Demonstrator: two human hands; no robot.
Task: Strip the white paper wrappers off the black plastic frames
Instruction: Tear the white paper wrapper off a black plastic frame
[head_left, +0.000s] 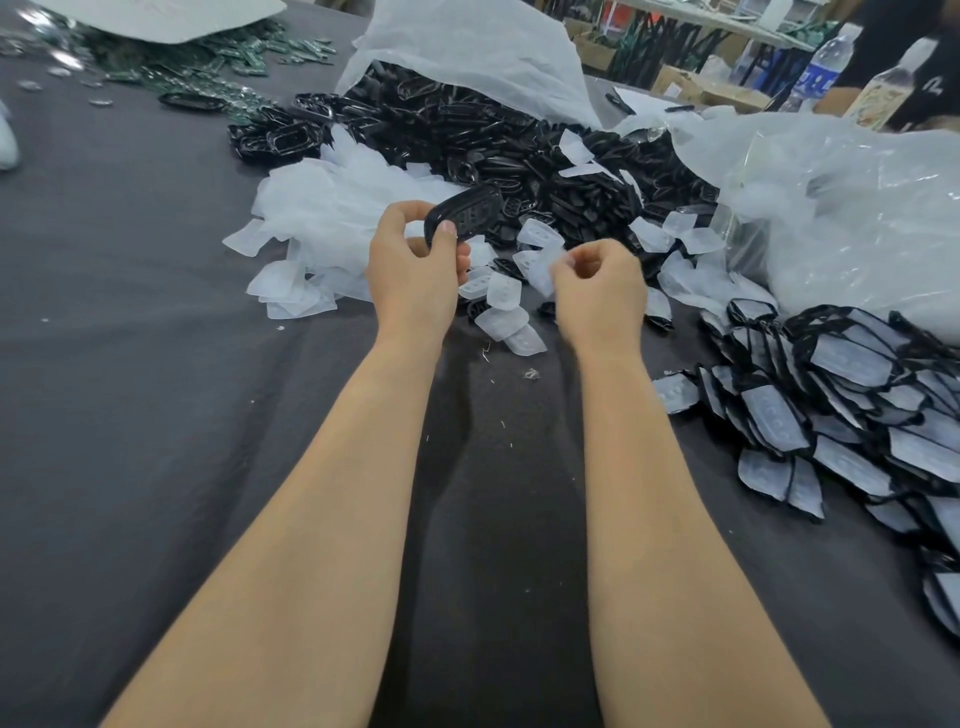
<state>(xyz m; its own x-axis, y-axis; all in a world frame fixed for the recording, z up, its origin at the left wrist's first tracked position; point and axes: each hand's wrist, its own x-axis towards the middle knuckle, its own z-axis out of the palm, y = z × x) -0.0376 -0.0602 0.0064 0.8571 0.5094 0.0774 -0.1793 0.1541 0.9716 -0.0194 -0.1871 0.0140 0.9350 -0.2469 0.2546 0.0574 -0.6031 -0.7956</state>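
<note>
From the head camera, the left hand (415, 265) holds one bare black frame (464, 214) up over the dark table (156, 374), with the thumb and curled fingers pinching its near end. The frame tilts up and away toward the heap of stripped frames (467, 140). The right hand (597, 293) is just beside it, apart from the frame, its fingers curled in. They seem to pinch a white wrapper (545, 267), though blur makes that grip hard to confirm. Loose wrappers (501, 309) lie scattered beneath and beyond both hands. To the right lies a pile of still-wrapped frames (857, 400), near a clear plastic bag (857, 208). A white bag (467, 47) drapes over the far heap.
</note>
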